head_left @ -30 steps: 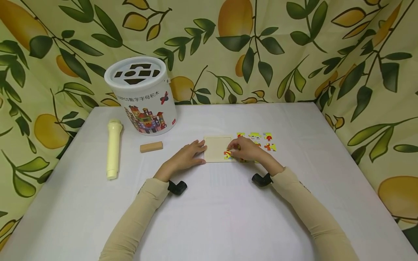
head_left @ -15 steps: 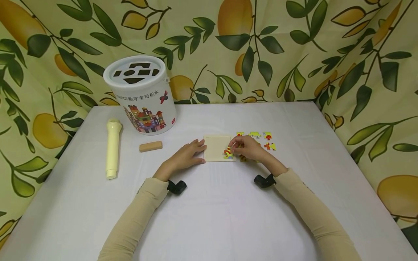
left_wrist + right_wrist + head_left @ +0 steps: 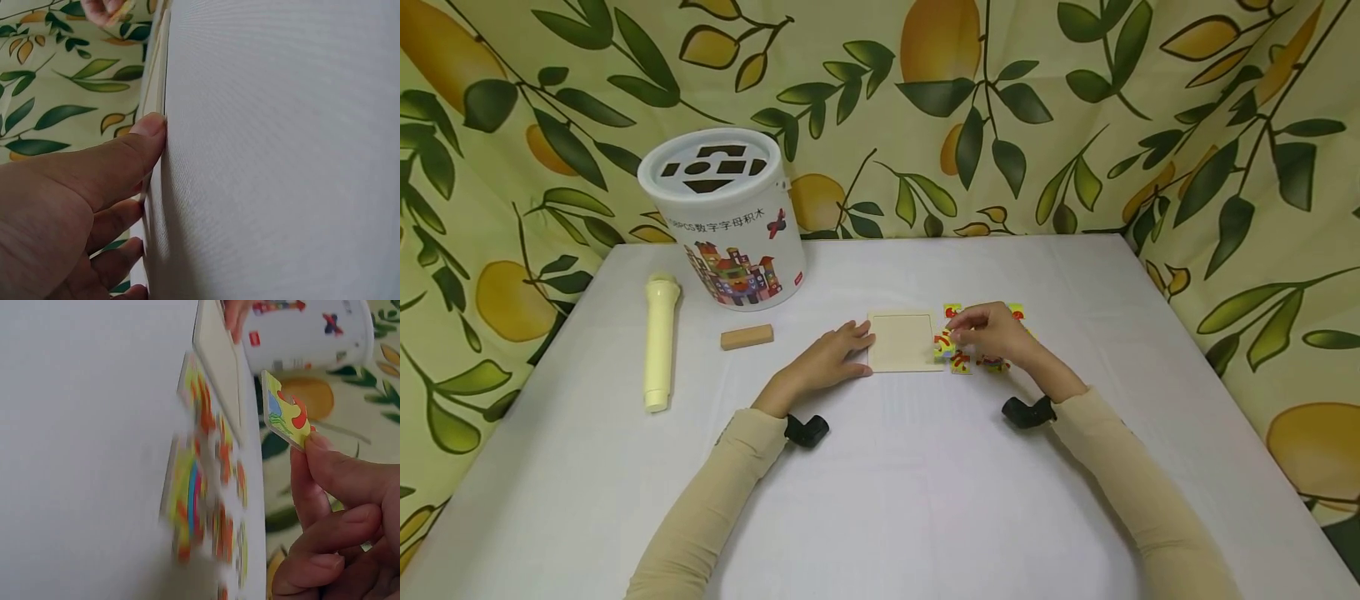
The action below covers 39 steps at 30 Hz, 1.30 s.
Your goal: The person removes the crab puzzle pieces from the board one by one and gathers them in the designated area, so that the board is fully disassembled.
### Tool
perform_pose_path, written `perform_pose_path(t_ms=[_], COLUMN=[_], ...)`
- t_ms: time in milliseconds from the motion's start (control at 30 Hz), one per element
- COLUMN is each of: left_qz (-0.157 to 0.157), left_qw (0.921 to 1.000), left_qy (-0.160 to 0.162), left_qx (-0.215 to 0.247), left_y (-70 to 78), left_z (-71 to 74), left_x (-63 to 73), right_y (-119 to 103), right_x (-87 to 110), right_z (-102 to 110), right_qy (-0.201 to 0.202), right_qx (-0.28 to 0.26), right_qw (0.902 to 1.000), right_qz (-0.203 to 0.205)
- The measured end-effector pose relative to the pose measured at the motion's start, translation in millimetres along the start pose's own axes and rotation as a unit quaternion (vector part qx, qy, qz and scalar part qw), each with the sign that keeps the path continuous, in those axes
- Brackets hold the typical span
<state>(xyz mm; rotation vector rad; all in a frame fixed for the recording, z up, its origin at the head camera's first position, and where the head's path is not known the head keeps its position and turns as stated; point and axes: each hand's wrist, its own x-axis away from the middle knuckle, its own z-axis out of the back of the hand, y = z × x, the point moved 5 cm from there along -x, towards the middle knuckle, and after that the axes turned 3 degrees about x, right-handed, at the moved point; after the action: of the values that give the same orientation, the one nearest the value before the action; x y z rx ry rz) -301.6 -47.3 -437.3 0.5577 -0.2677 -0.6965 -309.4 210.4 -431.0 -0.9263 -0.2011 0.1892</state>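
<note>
A shallow, pale wooden puzzle tray [image 3: 901, 342] lies flat on the white table, its recess bare. At its left edge rests my left hand [image 3: 827, 358], fingers spread, with the thumb [image 3: 147, 128] against the tray's side. Between thumb and forefinger my right hand [image 3: 996, 332] pinches a jigsaw puzzle piece [image 3: 286, 412], yellow with red and blue print, raised just off the tray's right edge. Several loose puzzle pieces [image 3: 960, 362] lie on the table beneath and around the right hand, which hides some of them. One piece [image 3: 185, 503] shows a rainbow stripe.
A white bucket [image 3: 733, 242] with a slotted lid stands at the back left. In front of it lies a wooden block [image 3: 747, 337], with a pale yellow microphone-shaped stick [image 3: 660, 346] farther left. A fruit-patterned cloth [image 3: 880, 125] hangs behind the table.
The right hand has lifted the puzzle piece out of the tray's lower right corner and moved it rightward, past the tray's edge. The left hand has stayed in place.
</note>
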Motion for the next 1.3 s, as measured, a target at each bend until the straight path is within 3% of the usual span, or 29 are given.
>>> perform_pose_path(t_ms=[200, 400, 800, 1033, 1100, 1300], left_qz=[0.000, -0.002, -0.004, 0.007, 0.011, 0.030], left_qw=[1.0000, 1.0000, 1.0000, 0.9999, 0.9998, 0.9957], left_qy=[-0.003, -0.002, 0.001, 0.008, -0.002, -0.078], left_qx=[-0.004, -0.006, -0.004, -0.006, -0.014, -0.039], left_y=[0.8, -1.0, -0.9, -4.9, -4.2, 8.8], left_z=[-0.6, 0.0, 0.1, 8.7, 10.1, 14.2], left_x=[-1.3, 0.0, 0.8, 4.9, 4.3, -7.4], right_y=[41, 64, 58, 39, 31, 7], right_x=[32.8, 51.4, 56.5, 50.9, 49.8, 47.3], right_z=[53, 68, 67, 68, 65, 47], right_qy=[0.026, 0.003, 0.021, 0.047, 0.053, 0.053], right_qx=[0.048, 0.085, 0.154, 0.193, 0.192, 0.180], right_qw=[0.9955, 0.9896, 0.9826, 0.9767, 0.9777, 0.9823], right_qz=[-0.077, -0.117, -0.102, -0.081, -0.067, 0.000])
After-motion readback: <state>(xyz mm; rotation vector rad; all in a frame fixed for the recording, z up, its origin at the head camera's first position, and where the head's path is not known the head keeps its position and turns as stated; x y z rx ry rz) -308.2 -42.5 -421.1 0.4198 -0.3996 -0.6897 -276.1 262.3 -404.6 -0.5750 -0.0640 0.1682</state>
